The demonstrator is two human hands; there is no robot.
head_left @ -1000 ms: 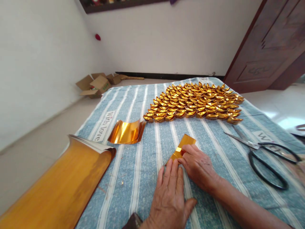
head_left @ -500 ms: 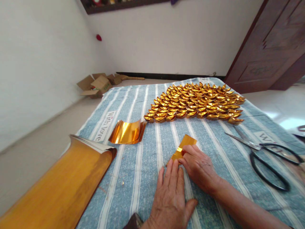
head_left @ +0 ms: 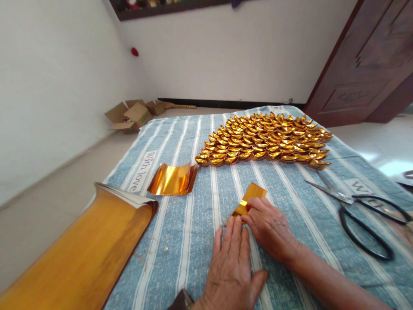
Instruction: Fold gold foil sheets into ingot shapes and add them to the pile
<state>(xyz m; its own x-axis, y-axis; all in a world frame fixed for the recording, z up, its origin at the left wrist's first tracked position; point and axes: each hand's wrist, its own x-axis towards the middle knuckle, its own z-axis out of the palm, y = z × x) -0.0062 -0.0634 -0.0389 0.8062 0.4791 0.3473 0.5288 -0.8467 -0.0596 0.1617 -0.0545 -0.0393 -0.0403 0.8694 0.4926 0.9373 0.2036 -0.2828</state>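
A small piece of gold foil paper (head_left: 248,198) lies on the blue striped cloth (head_left: 193,224), partly folded. My left hand (head_left: 229,265) lies flat with its fingertips pressing the paper's near end. My right hand (head_left: 270,226) pinches the paper's right edge with thumb and fingers. Beyond them sit several rows of folded gold paper ingots (head_left: 263,138).
A curled stack of cut gold sheets (head_left: 172,178) lies to the left. A big roll of gold paper (head_left: 80,254) runs off the near left corner. Black-handled scissors (head_left: 358,204) lie at the right. Cardboard boxes (head_left: 130,115) sit on the floor by the wall, a wooden door (head_left: 368,64) at the right.
Both hands keep their hold on the gold paper and have hardly moved; only the view has shifted slightly.
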